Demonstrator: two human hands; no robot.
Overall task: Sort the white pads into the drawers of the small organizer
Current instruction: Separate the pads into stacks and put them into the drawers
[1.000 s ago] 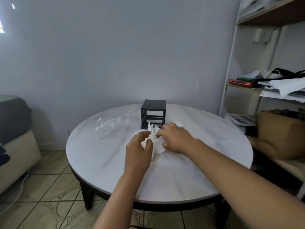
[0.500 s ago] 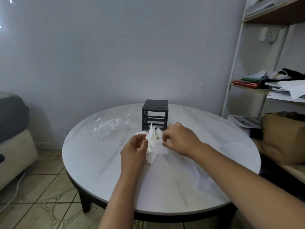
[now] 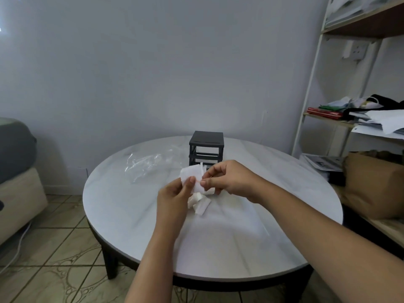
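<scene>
A small black organizer (image 3: 206, 148) stands near the far edge of the round marble table (image 3: 240, 237). In front of it both hands hold up a white pad (image 3: 192, 174) above the tabletop. My left hand (image 3: 175, 196) pinches its lower left edge with thumb and fingers. My right hand (image 3: 227, 178) pinches its right side. Below the hands a small heap of more white pads (image 3: 200, 203) lies on the table. The organizer's lower front is partly hidden by the lifted pad.
A crumpled clear plastic bag (image 3: 150, 164) lies on the table left of the organizer. A metal shelf (image 3: 349, 119) with papers and a brown bag (image 3: 376, 184) stands at the right. A sofa (image 3: 15, 171) is at the far left.
Both hands have risen from the heap with one white pad pinched between them. The rest of the pads stay on the table.
</scene>
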